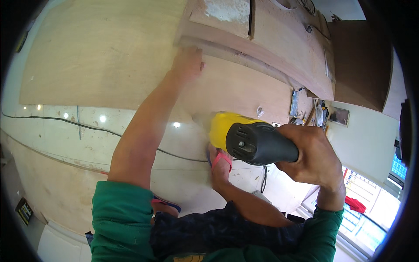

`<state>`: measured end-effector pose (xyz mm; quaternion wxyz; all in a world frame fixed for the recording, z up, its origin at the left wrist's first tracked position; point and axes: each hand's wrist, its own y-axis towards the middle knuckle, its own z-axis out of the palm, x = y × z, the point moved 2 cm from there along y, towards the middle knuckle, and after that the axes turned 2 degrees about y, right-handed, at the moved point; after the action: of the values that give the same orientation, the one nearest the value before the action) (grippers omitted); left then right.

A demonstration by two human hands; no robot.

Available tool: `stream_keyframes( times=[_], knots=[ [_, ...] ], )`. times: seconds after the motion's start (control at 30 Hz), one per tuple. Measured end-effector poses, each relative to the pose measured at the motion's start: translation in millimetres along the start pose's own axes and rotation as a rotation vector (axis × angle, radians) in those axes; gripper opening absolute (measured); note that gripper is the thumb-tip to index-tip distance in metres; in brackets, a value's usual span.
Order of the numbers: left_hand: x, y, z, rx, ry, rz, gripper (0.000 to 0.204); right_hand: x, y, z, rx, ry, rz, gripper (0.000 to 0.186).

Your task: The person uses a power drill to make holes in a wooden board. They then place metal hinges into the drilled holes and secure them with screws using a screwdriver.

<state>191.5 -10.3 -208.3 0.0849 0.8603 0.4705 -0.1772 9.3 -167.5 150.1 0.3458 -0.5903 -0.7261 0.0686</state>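
Note:
My right hand (305, 153) grips a yellow and black power tool (244, 139), whose front end at the left is blurred. Up and to the left, my left hand (185, 65) reaches to a pale plywood board (104, 52), near its border with a narrower wooden piece (244, 87). That hand is smeared by blur, so I cannot make out whether it holds anything. My pink-strapped sandals (221, 162) show on the floor below the tool.
A wooden cabinet carcass (288, 43) lies at the upper right, beside hand tools (318, 113) and a brown panel (358, 65). A black cable (87, 127) crosses the glossy white floor (56, 135). A red cloth (355, 204) hangs near a bright opening at the lower right.

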Motion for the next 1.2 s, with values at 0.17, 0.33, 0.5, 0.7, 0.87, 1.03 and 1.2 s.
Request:
stream_keyframes(
  times=[0.17, 0.33, 0.5, 0.7, 0.87, 1.03, 1.2],
  knots=[
    [3.3, -5.1, 20.5, -0.132, -0.035, 0.06, 0.049, -12.6, -17.0, 1.4, 0.014, 0.025, -0.083, 0.046],
    [46.2, -110.2, 17.7, -0.618, -0.094, -0.222, 0.048, -7.5, 5.9, 6.7, 0.036, -0.014, -0.095, 0.03],
    [38.6, -233.1, 40.5, -0.418, -0.895, -0.976, 0.041, -16.2, -13.0, 7.9, -0.023, -0.064, -0.106, 0.029],
    [5.5, -246.4, 72.3, -0.21, -1.478, -1.033, 0.038, -4.2, -6.5, 8.5, 0.01, -0.094, -0.089, 0.028],
    [17.3, -246.7, 105.0, -0.278, -1.27, -0.922, 0.041, 12.4, 1.0, 7.6, 0.031, -0.145, -0.098, 0.03],
    [3.9, -228.9, 81.2, -0.199, -0.986, -0.818, 0.048, 27.5, -12.5, 2.9, 0.026, -0.132, -0.073, 0.033],
    [-12.3, -251.7, 88.6, -0.504, -0.982, -0.977, 0.046, 32.5, -5.9, 11.8, 0.014, -0.12, -0.105, 0.031]
  ],
)
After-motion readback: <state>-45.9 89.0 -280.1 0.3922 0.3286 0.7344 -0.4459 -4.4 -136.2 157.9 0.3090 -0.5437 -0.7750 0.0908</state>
